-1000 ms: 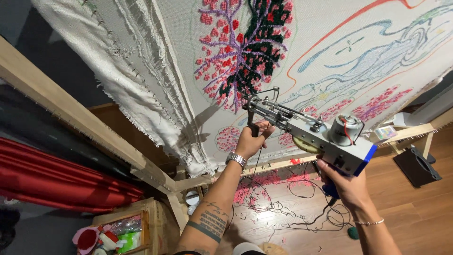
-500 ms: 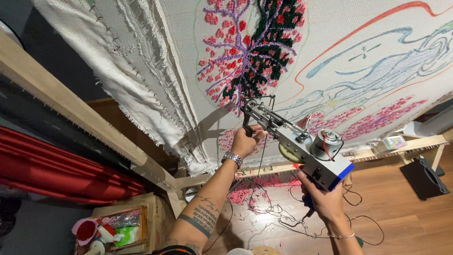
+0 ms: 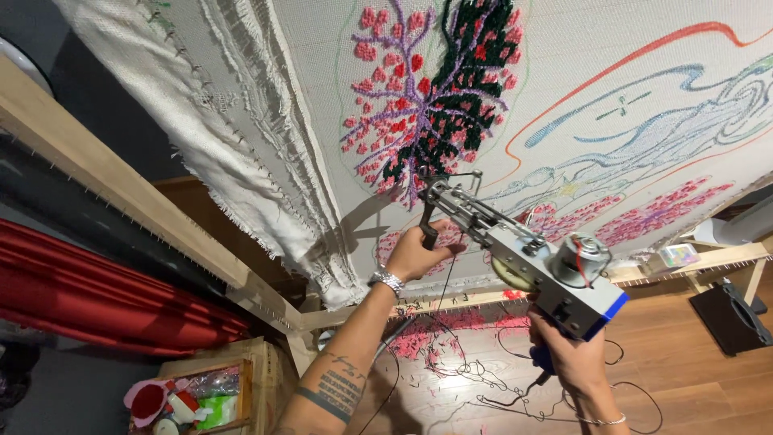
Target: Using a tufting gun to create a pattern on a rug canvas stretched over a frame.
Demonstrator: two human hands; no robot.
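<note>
A grey tufting gun [image 3: 527, 258] with a blue base and a round motor points up at a white cloth [image 3: 564, 97] stretched on a wooden frame [image 3: 121, 189]. My left hand [image 3: 415, 254] grips the gun's black front handle. My right hand [image 3: 572, 354] holds the blue rear grip below the motor. The gun's needle tip [image 3: 427, 181] touches the cloth at the lower edge of a tufted patch of pink, purple, red and dark green yarn [image 3: 439, 89]. Coloured outlines and pink tufted areas spread to the right on the cloth.
Loose yarn and black cables [image 3: 475, 370] lie tangled on the wooden floor. A wooden crate [image 3: 213, 387] with bottles and small items stands at the lower left beside red fabric [image 3: 105, 298]. A black box [image 3: 733, 318] sits on the floor at the right.
The view has shifted, so gun and both hands sit lower and more to the right in the picture. The needle tip stays at the lower edge of the tufted patch.
</note>
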